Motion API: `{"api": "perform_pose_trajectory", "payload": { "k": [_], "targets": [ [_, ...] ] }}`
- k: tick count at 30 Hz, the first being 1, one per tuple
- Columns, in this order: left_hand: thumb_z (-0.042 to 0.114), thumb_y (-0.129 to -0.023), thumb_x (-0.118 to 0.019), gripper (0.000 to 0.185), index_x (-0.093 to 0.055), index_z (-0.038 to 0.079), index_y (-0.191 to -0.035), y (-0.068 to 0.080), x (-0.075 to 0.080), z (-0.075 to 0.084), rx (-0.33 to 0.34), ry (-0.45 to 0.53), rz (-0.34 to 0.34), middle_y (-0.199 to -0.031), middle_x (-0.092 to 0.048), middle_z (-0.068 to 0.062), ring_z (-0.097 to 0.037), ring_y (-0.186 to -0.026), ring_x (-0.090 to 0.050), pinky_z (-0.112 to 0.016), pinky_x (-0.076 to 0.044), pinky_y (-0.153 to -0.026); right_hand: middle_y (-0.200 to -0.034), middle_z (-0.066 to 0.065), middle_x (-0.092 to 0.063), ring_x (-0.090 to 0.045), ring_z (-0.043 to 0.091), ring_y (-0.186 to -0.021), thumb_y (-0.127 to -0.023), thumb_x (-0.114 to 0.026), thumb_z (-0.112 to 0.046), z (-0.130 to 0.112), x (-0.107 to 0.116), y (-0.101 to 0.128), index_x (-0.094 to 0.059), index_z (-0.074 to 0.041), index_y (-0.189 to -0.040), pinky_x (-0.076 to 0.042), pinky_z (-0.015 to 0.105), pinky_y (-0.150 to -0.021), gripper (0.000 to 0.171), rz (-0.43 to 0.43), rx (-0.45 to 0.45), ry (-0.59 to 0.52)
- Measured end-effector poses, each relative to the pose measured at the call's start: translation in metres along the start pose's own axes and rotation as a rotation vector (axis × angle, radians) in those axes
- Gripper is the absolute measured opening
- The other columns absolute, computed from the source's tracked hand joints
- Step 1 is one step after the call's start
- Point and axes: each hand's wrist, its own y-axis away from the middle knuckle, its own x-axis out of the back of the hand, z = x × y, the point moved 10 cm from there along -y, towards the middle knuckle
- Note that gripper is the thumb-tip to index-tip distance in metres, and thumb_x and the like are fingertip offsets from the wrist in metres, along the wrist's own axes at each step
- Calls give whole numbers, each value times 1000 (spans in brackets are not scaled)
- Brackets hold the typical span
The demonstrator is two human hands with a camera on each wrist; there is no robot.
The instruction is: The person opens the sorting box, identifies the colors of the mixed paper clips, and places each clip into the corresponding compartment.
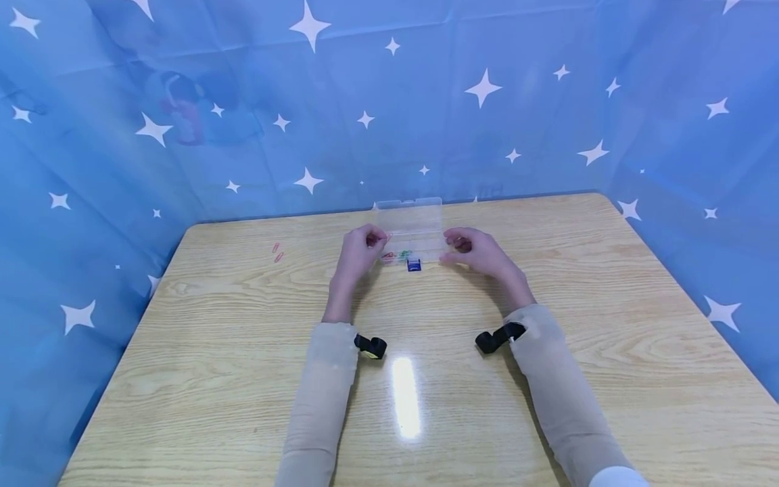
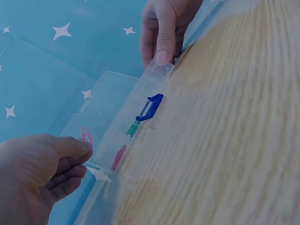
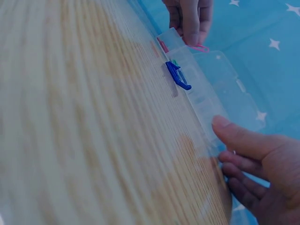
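two bare hands meet at a clear plastic compartment box (image 1: 409, 230) with its lid raised, set near the far edge of a light wood-grain table (image 1: 243, 379). from the head view, the left hand (image 1: 360, 249) sits at the box's left end and the right hand (image 1: 471, 251) at its right end, both in beige sleeves with black wrist straps. a blue latch (image 1: 414, 265) hangs at the box's front wall, and small red and green clips lie in the compartments behind it. two loose red paper clips (image 1: 277, 252) lie on the table well to the left of the box. a blue cloth with white stars (image 1: 517, 101) hangs behind and around the table.

in the left wrist view, the left hand (image 2: 37, 176) pinches a pink paper clip (image 2: 86, 137) between thumb and curled fingers, just above the left end of the box (image 2: 112, 108). the right hand (image 2: 164, 28) grips the far end, thumb pressed on the rim. the blue latch (image 2: 151, 108) juts from the front wall.

in the right wrist view, the right hand (image 3: 258, 168) holds the near end of the box (image 3: 211, 89), thumb along its edge and fingers curled beneath. the left hand (image 3: 190, 18) keeps the pink paper clip (image 3: 199, 48) over the far end.
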Motion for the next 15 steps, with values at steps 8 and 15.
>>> {"api": "perform_pose_trajectory", "payload": {
  "k": [8,15],
  "targets": [
    [12,-100,-65,10,-71,4,-103,-1,-2,0,4,-20,8,-98,-67,-8,-20,-90,-61,-32,-53,-80,-131,16,-59,-55,32,-119,-91,-78,-29,-3,2,1,-53,-3,-143,-45,47,-104,63,2,3,5],
    [11,-100,-64,11,-71,3,-104,-3,-4,0,-5,-41,8,-100,-68,-10,-22,-92,-61,-34,-53,-82,-130,16,-60,-56,32,-118,-91,-78,-29,-2,2,0,-54,-3,-142,-44,48,-103,62,9,7,19]
  ]
}}
